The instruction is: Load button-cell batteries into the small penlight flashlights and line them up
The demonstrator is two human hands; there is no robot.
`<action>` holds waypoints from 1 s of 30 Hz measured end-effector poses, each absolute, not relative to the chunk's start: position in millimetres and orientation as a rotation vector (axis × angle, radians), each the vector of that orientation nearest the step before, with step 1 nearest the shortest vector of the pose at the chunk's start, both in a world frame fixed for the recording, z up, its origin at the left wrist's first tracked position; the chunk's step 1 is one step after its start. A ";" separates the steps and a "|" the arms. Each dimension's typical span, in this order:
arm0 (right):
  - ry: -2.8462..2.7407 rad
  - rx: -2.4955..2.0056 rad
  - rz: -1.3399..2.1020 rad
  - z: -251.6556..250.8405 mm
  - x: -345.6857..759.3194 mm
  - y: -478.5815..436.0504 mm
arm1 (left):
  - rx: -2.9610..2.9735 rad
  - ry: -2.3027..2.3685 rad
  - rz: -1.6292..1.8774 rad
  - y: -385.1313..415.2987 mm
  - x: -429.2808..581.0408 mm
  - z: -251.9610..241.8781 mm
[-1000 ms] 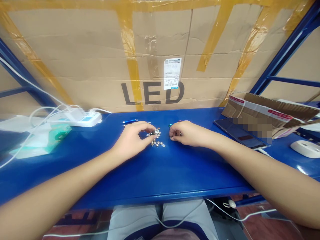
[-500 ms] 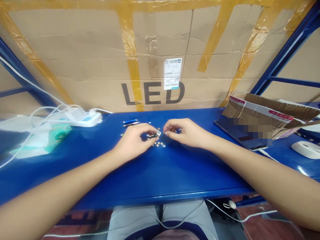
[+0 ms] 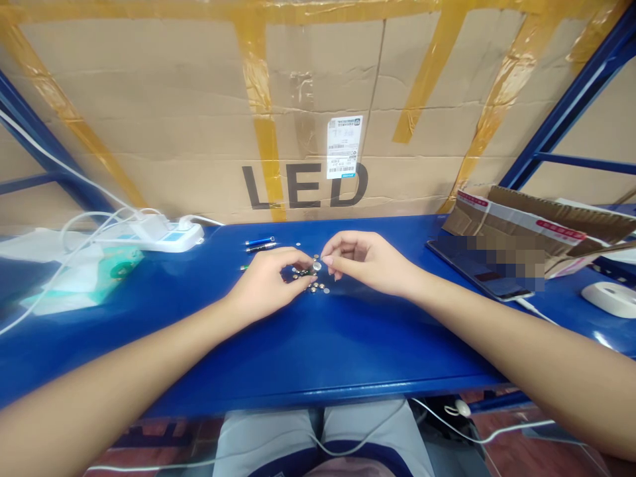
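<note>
My left hand (image 3: 265,278) is above the blue table, its thumb and index finger closed around a small round silver piece (image 3: 317,265). A bit of green shows behind that piece. Just to its right, my right hand (image 3: 360,262) has thumb and index finger pinched together, tips almost touching the silver piece. Whatever is in that pinch is too small to name. Below and between the hands lie several small coin-like metal discs (image 3: 318,287), partly hidden by my left fingers. Beyond my left hand lie a blue slim tube (image 3: 260,241) and a dark slim tube (image 3: 262,247).
At the left, a white power strip (image 3: 173,236) with cables stands beside a green-white plastic packet (image 3: 84,278). On the right are a phone (image 3: 477,271), an open cardboard box (image 3: 521,225) and a white mouse (image 3: 610,298). A large carton (image 3: 199,119) closes off the back.
My right hand has turned slightly and its fingertips have come nearer the silver piece. A blue object visible behind its fingers before is now hidden. My left hand has barely moved.
</note>
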State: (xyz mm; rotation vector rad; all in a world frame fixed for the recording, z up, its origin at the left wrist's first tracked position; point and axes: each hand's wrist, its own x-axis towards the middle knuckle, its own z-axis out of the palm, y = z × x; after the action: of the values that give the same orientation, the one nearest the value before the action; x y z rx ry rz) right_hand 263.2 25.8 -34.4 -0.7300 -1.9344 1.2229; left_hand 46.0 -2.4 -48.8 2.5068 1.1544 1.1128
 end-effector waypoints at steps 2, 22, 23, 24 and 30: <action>-1.917 -0.716 1.251 -35.4 263.4 26.1 | 2.499 1.155 1.108 -2.5 46.1 -49.0; -2.067 -0.610 1.016 -36.8 262.8 16.4 | 2.446 1.068 1.043 -5.6 47.9 -47.0; -2.070 -0.607 1.016 -37.0 262.9 17.0 | 2.443 1.071 1.047 -5.7 48.1 -46.9; -2.076 -0.601 1.015 -37.4 263.0 17.6 | 2.441 1.075 1.053 -5.9 48.3 -46.9; -2.111 -0.620 0.913 -40.5 263.6 22.1 | 2.447 1.113 1.104 -4.8 48.7 -47.5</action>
State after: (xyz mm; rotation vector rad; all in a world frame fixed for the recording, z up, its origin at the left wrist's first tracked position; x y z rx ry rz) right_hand 263.6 22.1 -40.5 -0.6197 -2.1110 0.9125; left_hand 48.7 -4.8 -47.5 2.4468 1.1130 1.1036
